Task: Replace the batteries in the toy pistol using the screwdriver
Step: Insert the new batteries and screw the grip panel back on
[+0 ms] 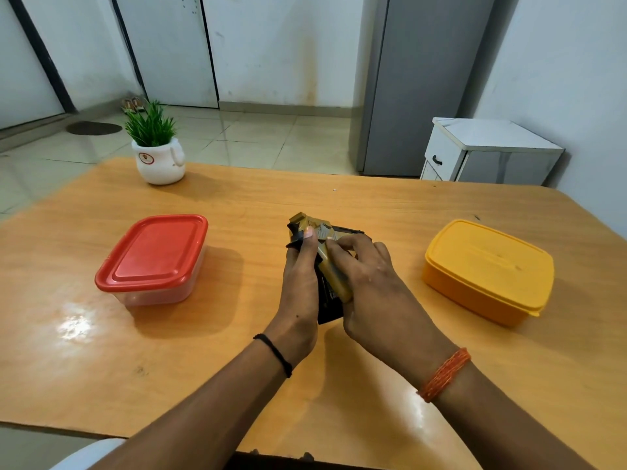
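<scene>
We see both forearms reach in from the near edge of the table (237,351), a black thread on the left wrist and an orange thread band on the right. Both hands meet mid-table on the pistol (334,279), a gold and black toy, held between them just above the tabletop. Left hand (300,283) grips it from the left side, thumb laid up along the far gold end. Right hand (369,279) curls over it from the right, fingers pinching the gold part near the top. We can't tell which part of the toy faces up; the hands hide most of it. Left of the hands, well apart, sits a clear box with a red lid (152,256), closed. Right of them a yellow box (488,269), lid on. Farther back on the left, a white pot with a green plant (159,154). Beyond the table: tiled floor, a white cabinet (488,150), a grey fridge (417,83).
</scene>
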